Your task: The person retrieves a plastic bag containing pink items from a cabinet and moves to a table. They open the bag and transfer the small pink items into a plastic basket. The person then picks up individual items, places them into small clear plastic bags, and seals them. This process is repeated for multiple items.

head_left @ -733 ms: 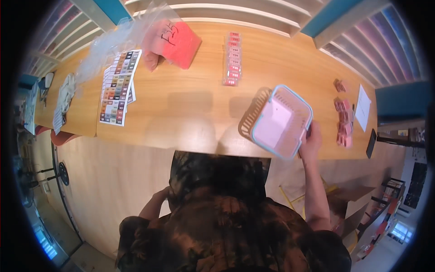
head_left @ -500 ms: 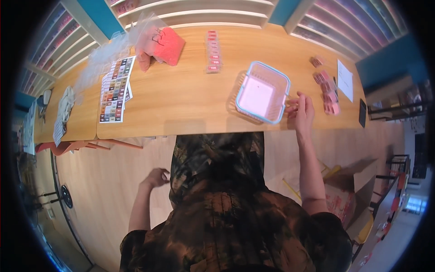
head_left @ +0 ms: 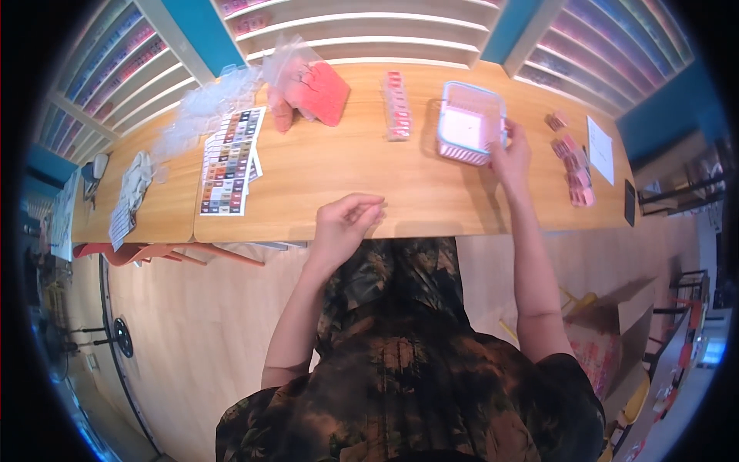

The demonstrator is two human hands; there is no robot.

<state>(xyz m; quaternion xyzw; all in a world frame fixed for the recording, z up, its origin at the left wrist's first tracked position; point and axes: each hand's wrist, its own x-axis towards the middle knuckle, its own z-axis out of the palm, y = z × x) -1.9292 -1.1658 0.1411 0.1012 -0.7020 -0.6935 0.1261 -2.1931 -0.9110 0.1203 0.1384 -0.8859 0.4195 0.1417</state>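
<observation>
Basket (head_left: 463, 153) is judged light, stiff, best held by its rim, where right hand (head_left: 509, 160) apparently grips; left hand (head_left: 343, 225) loosely curled.

Pale pink basket (head_left: 465, 125), blue-rimmed

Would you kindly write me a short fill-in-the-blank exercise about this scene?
The person's ____ hand touches the basket.
Its rim is light ____.
The row of small cases lies between the red bag and the ____.
The colour chart lies in the picture's ____ half.
Missing words: right; blue; basket; left.
</observation>
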